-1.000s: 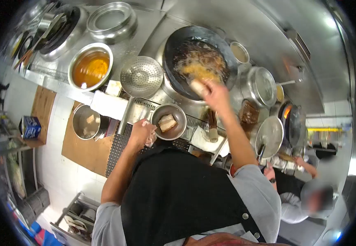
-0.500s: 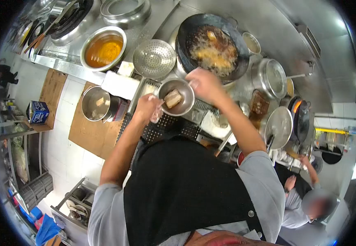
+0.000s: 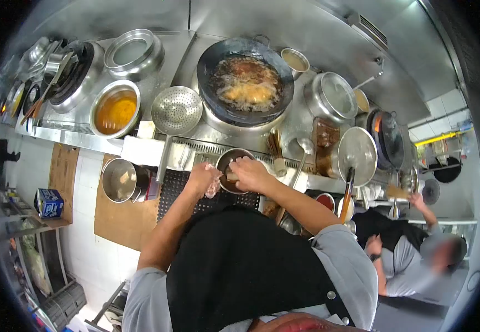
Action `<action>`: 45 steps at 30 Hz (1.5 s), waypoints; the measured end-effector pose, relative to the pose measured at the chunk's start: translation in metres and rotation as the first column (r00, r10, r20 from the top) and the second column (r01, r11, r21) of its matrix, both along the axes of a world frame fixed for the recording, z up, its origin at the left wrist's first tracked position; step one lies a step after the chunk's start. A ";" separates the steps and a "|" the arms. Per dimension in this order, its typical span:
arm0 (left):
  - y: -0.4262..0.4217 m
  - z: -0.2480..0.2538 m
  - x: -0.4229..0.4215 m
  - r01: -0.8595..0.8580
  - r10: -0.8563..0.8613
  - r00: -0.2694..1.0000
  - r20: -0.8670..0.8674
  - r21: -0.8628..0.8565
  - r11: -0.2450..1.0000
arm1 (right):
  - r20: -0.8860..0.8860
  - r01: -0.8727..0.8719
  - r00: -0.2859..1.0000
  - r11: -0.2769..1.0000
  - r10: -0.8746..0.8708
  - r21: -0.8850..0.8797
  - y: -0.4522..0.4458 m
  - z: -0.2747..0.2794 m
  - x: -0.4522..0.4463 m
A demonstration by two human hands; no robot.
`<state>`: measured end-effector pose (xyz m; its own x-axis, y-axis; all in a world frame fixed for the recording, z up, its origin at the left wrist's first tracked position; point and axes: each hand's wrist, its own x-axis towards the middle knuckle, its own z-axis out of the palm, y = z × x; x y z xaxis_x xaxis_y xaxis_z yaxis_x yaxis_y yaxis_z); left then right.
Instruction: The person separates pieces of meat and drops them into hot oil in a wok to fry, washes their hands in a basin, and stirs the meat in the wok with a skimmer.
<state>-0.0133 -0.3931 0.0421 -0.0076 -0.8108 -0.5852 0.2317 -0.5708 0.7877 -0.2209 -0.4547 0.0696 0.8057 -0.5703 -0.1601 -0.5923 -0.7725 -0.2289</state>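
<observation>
While the left hand (image 3: 199, 179) clenches a crumpled cloth (image 3: 214, 188), the right hand (image 3: 252, 175) lies inside the near bowl (image 3: 227, 156), grip unclear; I judge the pale food (image 3: 231, 176) there soft, slippery, best cupped underneath.

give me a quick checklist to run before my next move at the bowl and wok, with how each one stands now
1. Right hand in the bowl: ok, fingers reach inside.
2. Firm grip on the pale piece: cannot tell, the fingers partly hide it.
3. Bowl steadied by the left hand: cannot tell; it holds pale crumpled material by the bowl's side.
4. Both hands apart from the wok: ok.
5. Frying food cooked through: cannot tell; it looks golden amid bubbling liquid.
6. Strainer beside the wok, handle towards you: ok.
</observation>
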 end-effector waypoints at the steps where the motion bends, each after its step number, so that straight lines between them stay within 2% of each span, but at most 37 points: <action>1: -0.003 -0.003 -0.003 -0.031 0.031 1.000 -0.005 0.006 1.000 | -0.001 -0.016 1.000 1.000 0.016 0.010 -0.009 -0.001 -0.001; 2: -0.003 -0.008 -0.006 -0.064 0.064 0.998 -0.009 0.018 0.998 | -0.046 -0.006 0.999 0.994 0.011 0.107 -0.017 -0.004 -0.001; 3: -0.004 -0.015 -0.014 -0.132 0.134 0.991 0.028 -0.063 0.989 | -0.093 0.004 0.996 0.979 0.015 0.204 -0.025 -0.001 0.002; 4: -0.001 -0.017 -0.014 -0.156 0.158 0.987 0.030 -0.039 0.987 | -0.093 -0.020 0.995 0.974 0.042 0.228 -0.029 0.012 0.003; 6: 0.003 -0.006 -0.006 -0.254 0.258 0.963 -0.084 0.056 0.966 | 0.163 0.092 0.972 0.915 -0.168 0.393 -0.054 0.045 -0.002; 8: 0.018 0.002 0.000 -0.348 0.352 0.935 -0.042 0.087 0.933 | 0.267 0.217 0.919 0.939 -0.289 0.267 -0.100 0.052 -0.016; 9: 0.029 0.005 0.005 -0.394 0.402 0.913 -0.066 0.105 0.913 | 0.349 0.260 0.896 0.962 -0.274 0.086 -0.128 0.050 -0.022; 10: 0.041 0.007 0.010 -0.435 0.446 0.891 -0.089 0.118 0.893 | 0.223 0.346 0.917 0.938 -0.332 -0.026 -0.167 0.041 -0.028; 11: 0.055 -0.004 0.014 -0.472 0.479 0.872 -0.101 0.087 0.877 | -0.040 0.387 0.921 0.922 -0.387 -0.012 -0.204 0.048 -0.026; 13: 0.084 -0.013 0.023 -0.514 0.519 0.851 -0.078 0.083 0.854 | -0.043 0.393 0.913 0.904 -0.405 -0.169 -0.270 0.026 -0.027; 15: 0.121 -0.011 0.031 -0.566 0.570 0.819 -0.067 0.070 0.821 | 0.202 0.471 0.870 0.879 -0.449 -0.075 -0.305 0.056 -0.023; 16: 0.145 -0.018 0.040 -0.576 0.580 0.812 -0.071 0.071 0.815 | 0.531 0.479 0.795 0.841 -0.293 -0.254 -0.312 0.064 -0.022; 17: 0.175 -0.026 0.050 -0.617 0.621 0.747 -0.237 0.101 0.780 | 0.578 0.560 0.768 0.727 -0.276 -0.396 -0.293 0.098 -0.012; 18: 0.203 -0.030 0.056 -0.656 0.649 0.653 -0.390 0.137 0.742 | 0.699 0.573 0.682 0.751 -0.215 -0.329 -0.266 0.122 -0.008; 19: 0.230 -0.027 0.058 -0.726 0.730 0.646 -0.224 0.119 0.678 | 0.809 0.564 0.569 0.787 -0.151 -0.250 -0.231 0.137 0.001; 22: 0.345 -0.038 0.091 -0.811 0.838 0.537 -0.100 0.213 0.545 | 0.862 0.400 0.479 0.916 -0.168 -0.044 -0.104 0.134 0.033; 24: 0.455 -0.094 0.111 -0.894 0.914 0.371 -0.163 0.205 0.399 | 0.789 0.320 0.520 0.931 -0.327 0.174 -0.023 0.090 0.059; 25: 0.500 -0.087 0.112 -0.942 0.964 0.240 -0.112 0.214 0.259 | 0.723 0.234 0.583 0.929 -0.370 0.286 0.007 0.053 0.070; 26: 0.566 -0.121 0.121 -0.955 0.996 0.059 -0.071 0.287 0.077 | 0.662 0.139 0.697 0.957 -0.277 0.254 0.040 0.015 0.079; 27: 0.643 -0.161 0.122 -0.956 0.940 -0.063 -0.336 0.291 0.040 | 0.618 0.043 0.725 0.916 -0.304 0.400 0.073 -0.026 0.089; 28: 0.686 -0.133 0.115 -0.946 0.945 -0.230 -0.233 0.283 -0.161 | 0.568 0.002 0.771 0.893 -0.288 0.451 0.114 -0.050 0.103; 29: 0.750 -0.154 0.113 -0.889 0.877 -0.418 -0.238 0.305 -0.341 | 0.518 -0.066 0.824 0.871 -0.227 0.487 0.142 -0.070 0.115; 30: 0.799 -0.146 0.110 -0.833 0.778 -0.537 -0.326 0.349 -0.429 | 0.495 -0.111 0.844 0.836 -0.206 0.538 0.173 -0.073 0.127; 31: 0.862 -0.149 0.097 -0.854 0.500 -0.519 -0.693 0.444 -0.270 | 0.458 -0.137 0.877 0.839 -0.144 0.526 0.189 -0.072 0.139; 32: 0.885 -0.141 0.094 -0.750 0.692 -0.659 -0.294 0.183 -0.636 | 0.421 -0.154 0.903 0.845 -0.090 0.512 0.205 -0.077 0.153; 33: 0.936 -0.143 0.088 -0.743 0.639 -0.660 -0.395 0.213 -0.635 | 0.423 -0.178 0.904 0.842 -0.064 0.509 0.215 -0.075 0.168; 34: 0.947 -0.105 0.081 -0.704 0.451 -0.678 -0.581 0.334 -0.627 | 0.416 -0.206 0.909 0.849 -0.017 0.487 0.222 -0.072 0.183; 35: 1.001 -0.137 0.075 -0.763 0.464 -0.566 -0.681 0.221 -0.607 | 0.408 -0.232 0.913 0.855 0.027 0.463 0.228 -0.069 0.198; 36: 0.991 -0.112 0.081 -0.594 0.583 -0.784 -0.214 -0.018 -0.804 | 0.409 -0.249 0.911 0.854 0.046 0.457 0.235 -0.067 0.213; 38: 1.014 -0.103 0.085 -0.499 0.487 -0.812 -0.321 -0.051 -0.865 | 0.437 -0.326 0.890 0.853 0.131 0.407 0.249 -0.057 0.242; 39: 1.022 -0.106 0.087 -0.531 0.493 -0.794 -0.354 0.011 -0.847 | 0.362 -0.336 0.911 0.863 0.196 0.378 0.270 -0.029 0.253; 40: 1.035 -0.119 0.089 -0.563 0.497 -0.776 -0.389 0.070 -0.824 | 0.360 -0.351 0.908 0.859 0.215 0.372 0.278 -0.029 0.263; 41: 1.041 -0.134 0.092 -0.647 0.532 -0.681 -0.503 0.074 -0.759 | 0.409 -0.393 0.884 0.831 0.225 0.392 0.285 -0.032 0.270; 42: 1.019 -0.130 0.098 -0.657 0.518 -0.660 -0.544 0.083 -0.750 | 0.457 -0.432 0.860 0.802 0.228 0.413 0.293 -0.035 0.275; 43: 1.005 -0.135 0.110 -0.680 0.513 -0.681 -0.522 0.192 -0.708 | 0.455 -0.438 0.859 0.799 0.236 0.412 0.305 -0.036 0.281; 44: 0.970 -0.132 0.117 -0.655 0.461 -0.688 -0.560 0.206 -0.727 | 0.435 -0.454 0.864 0.765 0.253 0.456 0.320 -0.036 0.285; 45: 0.946 -0.154 0.129 -0.685 0.462 -0.675 -0.575 0.256 -0.682 | 0.415 -0.465 0.869 0.730 0.270 0.501 0.332 -0.038 0.289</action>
<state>0.1155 0.5529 -0.1124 0.7210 0.2178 -0.6578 0.0188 0.9428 0.3327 0.0677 -0.1227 0.0311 0.9924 -0.0985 -0.0732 -0.1170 -0.5800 -0.8062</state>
